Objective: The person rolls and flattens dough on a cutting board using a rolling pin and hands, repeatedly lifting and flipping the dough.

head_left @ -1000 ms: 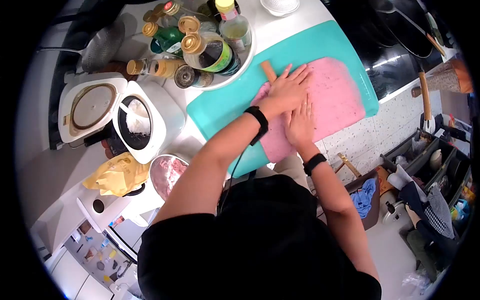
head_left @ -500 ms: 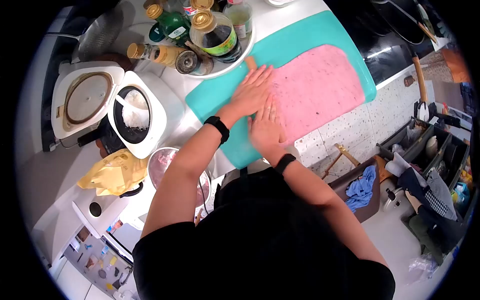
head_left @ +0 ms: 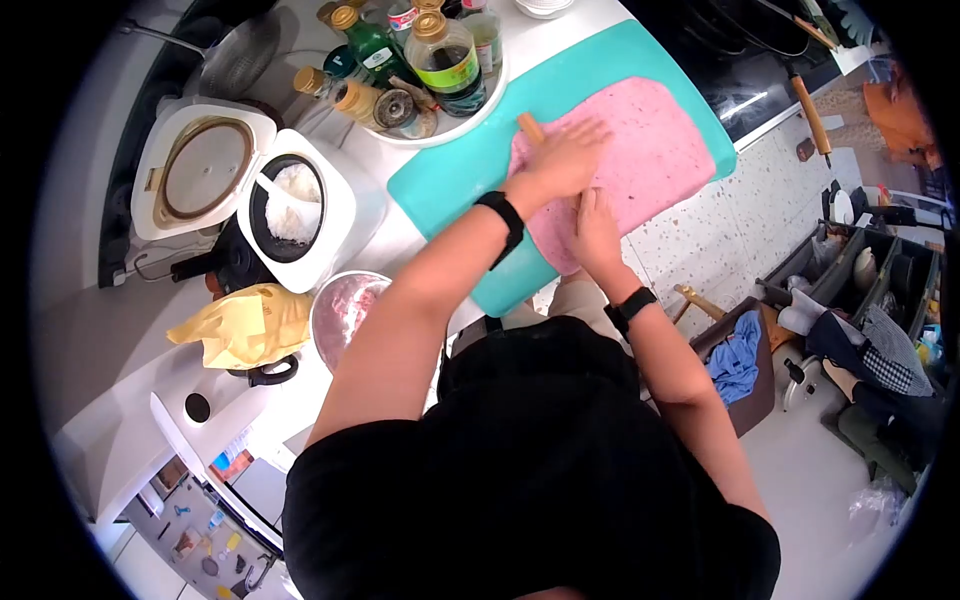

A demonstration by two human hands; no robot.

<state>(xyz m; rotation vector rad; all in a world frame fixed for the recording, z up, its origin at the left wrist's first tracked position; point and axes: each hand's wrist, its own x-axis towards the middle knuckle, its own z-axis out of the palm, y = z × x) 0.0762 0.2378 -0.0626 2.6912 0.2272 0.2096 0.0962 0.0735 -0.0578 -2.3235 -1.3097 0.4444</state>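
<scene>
A flat pink sheet with dark specks (head_left: 645, 140), like meat paste, lies on the turquoise mat (head_left: 440, 185). Across its left part runs a wooden rolling pin (head_left: 530, 127), mostly covered by my hands. My left hand (head_left: 570, 160) rests on the pin with its fingers stretched out over the pink sheet. Lower down, my right hand (head_left: 597, 232) has its fingers curled at the pin's near end, over the sheet's lower edge. Each wrist wears a black band.
A white tray (head_left: 500, 95) of bottles and jars stands behind the mat. On the left are an open rice cooker (head_left: 340, 215), a metal bowl (head_left: 325, 325) with pink residue and a yellow bag (head_left: 255, 325). A black stove (head_left: 770, 75) lies to the right.
Both hands have moved right along the pink sheet with the rolling pin. The right hand's fingers, flat before, are now curled. The camera view has shifted slightly.
</scene>
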